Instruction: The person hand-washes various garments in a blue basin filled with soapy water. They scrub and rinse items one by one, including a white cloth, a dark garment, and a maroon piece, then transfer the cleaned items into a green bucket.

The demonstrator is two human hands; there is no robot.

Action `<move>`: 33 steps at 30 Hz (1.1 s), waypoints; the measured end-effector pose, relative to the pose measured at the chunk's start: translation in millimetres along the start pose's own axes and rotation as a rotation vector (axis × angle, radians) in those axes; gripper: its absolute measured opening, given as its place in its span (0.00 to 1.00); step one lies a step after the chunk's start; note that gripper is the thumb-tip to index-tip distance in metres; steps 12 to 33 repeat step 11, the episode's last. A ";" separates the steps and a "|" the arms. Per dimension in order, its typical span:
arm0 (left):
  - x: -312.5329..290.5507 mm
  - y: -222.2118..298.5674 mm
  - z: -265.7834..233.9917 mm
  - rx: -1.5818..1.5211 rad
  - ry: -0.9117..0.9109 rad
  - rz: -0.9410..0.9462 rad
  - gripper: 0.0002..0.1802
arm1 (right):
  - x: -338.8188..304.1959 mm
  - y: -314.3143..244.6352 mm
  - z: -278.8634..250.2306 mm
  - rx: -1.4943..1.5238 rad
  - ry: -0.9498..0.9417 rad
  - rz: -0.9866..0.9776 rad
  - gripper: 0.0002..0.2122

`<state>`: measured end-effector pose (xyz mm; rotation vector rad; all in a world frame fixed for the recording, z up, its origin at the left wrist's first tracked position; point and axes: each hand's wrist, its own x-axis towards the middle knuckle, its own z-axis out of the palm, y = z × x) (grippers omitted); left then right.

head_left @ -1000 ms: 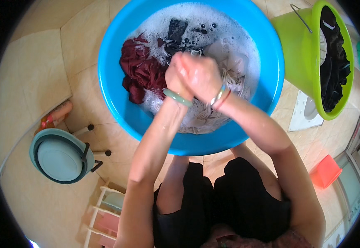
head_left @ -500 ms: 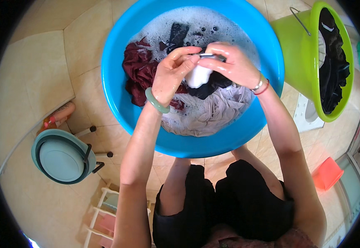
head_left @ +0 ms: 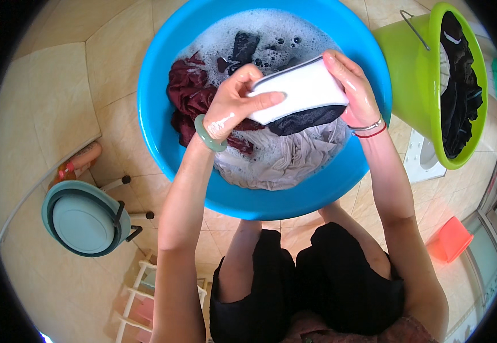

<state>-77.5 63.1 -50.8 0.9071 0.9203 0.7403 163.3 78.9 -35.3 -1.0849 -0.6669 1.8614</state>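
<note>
Between my hands a small black-and-white garment is stretched out above a blue basin. It has a white panel with a dark edge and a black part hanging below; its exact kind I cannot make out. My left hand, with a green bangle at the wrist, pinches its left end, thumb over the white panel. My right hand grips the opposite end. Foamy water fills the basin. In it lie a dark red cloth, a pale greyish cloth and a black cloth.
A lime-green bucket holding black clothes tilts at the basin's right. To the left stand a folded grey-green basin and a white rack. A coral-coloured container is on the tiled floor at right.
My hands have moved apart, the right one rightward. The bunched garment is now spread wide between them, showing its white panel.
</note>
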 end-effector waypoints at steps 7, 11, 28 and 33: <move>13.7 -25.8 27.5 -0.303 0.578 -0.015 0.15 | -16.4 33.4 57.2 -0.847 -0.175 -0.708 0.11; 15.0 -62.3 24.6 -1.002 0.144 0.046 0.28 | -20.3 54.3 92.9 -1.173 -0.176 -0.916 0.08; 15.0 -62.3 24.6 -1.002 0.144 0.046 0.28 | -20.3 54.3 92.9 -1.173 -0.176 -0.916 0.08; 15.0 -62.3 24.6 -1.002 0.144 0.046 0.28 | -20.3 54.3 92.9 -1.173 -0.176 -0.916 0.08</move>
